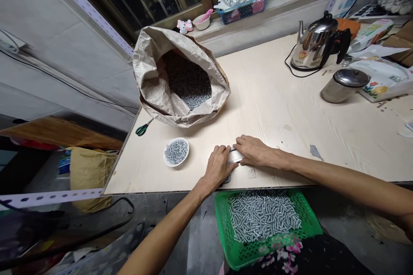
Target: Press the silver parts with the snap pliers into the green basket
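My left hand (218,164) and my right hand (253,151) are close together near the table's front edge. Their fingers are closed on opposite ends of a small flat silver-and-white object (236,156) with dark edges; its kind is mostly hidden by the hands. Part of a dark item (226,179) shows under my left hand. To the left stands a white bowl (165,161) full of small silver screws (176,151). Below the table edge, a green plastic basket (222,219) at my lap holds many more silver screws (264,215).
A large sack (146,66) of screws stands open on the table (258,90), with green-handled scissors (142,129) beside it. At the right are a metal kettle (314,43), a lidded canister (343,86) and plastic packaging. A blue basket (243,10) rests on the windowsill.
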### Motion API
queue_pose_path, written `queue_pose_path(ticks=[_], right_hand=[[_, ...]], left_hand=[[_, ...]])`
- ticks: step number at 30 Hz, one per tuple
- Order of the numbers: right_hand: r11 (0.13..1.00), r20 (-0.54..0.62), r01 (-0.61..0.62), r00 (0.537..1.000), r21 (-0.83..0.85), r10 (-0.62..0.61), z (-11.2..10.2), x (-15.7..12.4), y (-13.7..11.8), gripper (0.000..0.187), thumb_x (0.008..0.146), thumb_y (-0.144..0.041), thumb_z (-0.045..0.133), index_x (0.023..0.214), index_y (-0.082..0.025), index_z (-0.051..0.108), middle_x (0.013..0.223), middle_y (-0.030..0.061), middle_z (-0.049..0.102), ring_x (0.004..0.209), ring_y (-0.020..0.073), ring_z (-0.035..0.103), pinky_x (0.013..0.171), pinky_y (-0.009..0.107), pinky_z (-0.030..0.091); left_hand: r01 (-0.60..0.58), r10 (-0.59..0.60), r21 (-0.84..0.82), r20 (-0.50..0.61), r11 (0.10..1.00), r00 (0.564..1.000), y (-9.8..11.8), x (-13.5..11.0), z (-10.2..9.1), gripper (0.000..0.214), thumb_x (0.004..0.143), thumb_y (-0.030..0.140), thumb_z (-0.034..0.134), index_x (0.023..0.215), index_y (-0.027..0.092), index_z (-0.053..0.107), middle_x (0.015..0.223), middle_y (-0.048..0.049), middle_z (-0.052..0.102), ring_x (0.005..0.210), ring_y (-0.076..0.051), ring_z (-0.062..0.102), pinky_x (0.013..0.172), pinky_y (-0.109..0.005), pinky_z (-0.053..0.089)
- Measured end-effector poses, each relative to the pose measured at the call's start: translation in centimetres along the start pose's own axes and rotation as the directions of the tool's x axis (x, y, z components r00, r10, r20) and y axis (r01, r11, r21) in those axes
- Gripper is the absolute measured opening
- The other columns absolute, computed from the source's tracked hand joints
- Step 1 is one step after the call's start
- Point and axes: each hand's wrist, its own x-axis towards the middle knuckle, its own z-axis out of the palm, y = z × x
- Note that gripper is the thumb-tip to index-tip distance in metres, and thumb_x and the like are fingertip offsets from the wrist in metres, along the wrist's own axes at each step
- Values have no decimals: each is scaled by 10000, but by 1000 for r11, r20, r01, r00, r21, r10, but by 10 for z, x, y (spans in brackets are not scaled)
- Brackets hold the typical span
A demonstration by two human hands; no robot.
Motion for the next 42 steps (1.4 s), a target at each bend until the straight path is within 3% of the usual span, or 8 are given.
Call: queue_pose_path(ticks=[5, 12, 16, 19, 23, 30, 37, 42], right_hand=[[999, 20, 25, 999, -26, -25, 3, 1, -6, 57, 846, -201, 624, 819, -162, 591, 857, 66, 595, 809, 200, 507, 678, 319, 393], [1000, 47, 11, 999, -10, -10, 2, 0, -8, 71, 871, -217, 586, 875, -146, 591, 897, 91, 596, 853, 226, 515, 731, 359, 419], [997, -101, 68, 993, 36, -65, -6, -10, -6, 557, 713, -324, 772, 1168, -142, 508, 1186, 138, 514, 1094, 294, 435, 870, 420, 402], [991, -133, 112, 986, 79, -101, -7, -19, -8, 426, 758, -292, 734, 1113, -181, 527, 1135, 101, 527, 1044, 262, 445, 866, 402, 387], [991, -140, 65, 989, 113, -48, 7, -23, -15, 194, 851, -247, 631, 1022, -188, 561, 997, 71, 555, 906, 225, 454, 773, 350, 365], [997, -222, 49, 974, 56, -36, 38, -14, -23, 80, 931, -200, 498, 892, -178, 565, 877, 47, 561, 838, 204, 426, 721, 325, 293], [989, -286, 40, 958, 139, 2, 44, -14, -11, 120, 950, -179, 441, 876, -182, 536, 875, 45, 545, 820, 201, 428, 717, 320, 307], [983, -333, 35, 942, 179, 28, 42, -14, -5, 150, 945, -174, 413, 864, -193, 537, 864, 56, 540, 797, 203, 436, 694, 319, 325]], left_hand=[[20, -22, -38, -63, 999, 998, 0, -4, 6, 181, 834, 313, 629, 943, 170, 609, 892, -47, 581, 889, -217, 499, 768, -346, 446], [22, -26, -42, -85, 999, 996, 0, -5, 9, 220, 836, 309, 631, 1006, 170, 619, 932, -69, 599, 929, -230, 525, 814, -369, 459], [78, -122, -167, -272, 983, 954, -13, -19, -1, 555, 805, 383, 661, 1284, 171, 477, 1230, -137, 521, 1135, -266, 476, 923, -408, 431], [211, -295, -253, -361, 944, 885, -25, -40, -12, 317, 890, 365, 532, 1135, 172, 591, 1082, -101, 597, 1043, -234, 527, 891, -378, 430], [437, -475, -221, -165, 872, 865, -27, -63, -16, 302, 856, 406, 553, 698, 167, 648, 767, -53, 615, 800, -198, 560, 709, -302, 415], [634, -583, -167, 272, 755, 766, -16, -46, -16, 281, 771, 391, 593, 598, 172, 629, 602, -7, 602, 622, -151, 561, 546, -250, 300], [411, -408, 0, 125, 911, 904, -13, -59, -30, 158, 797, 186, 563, 685, 147, 668, 788, -69, 649, 782, -198, 602, 626, -270, 376], [213, -206, -306, 57, 928, 977, 19, -89, -48, 155, 864, 289, 579, 905, 204, 701, 834, -41, 645, 756, -169, 607, 663, -271, 452]])
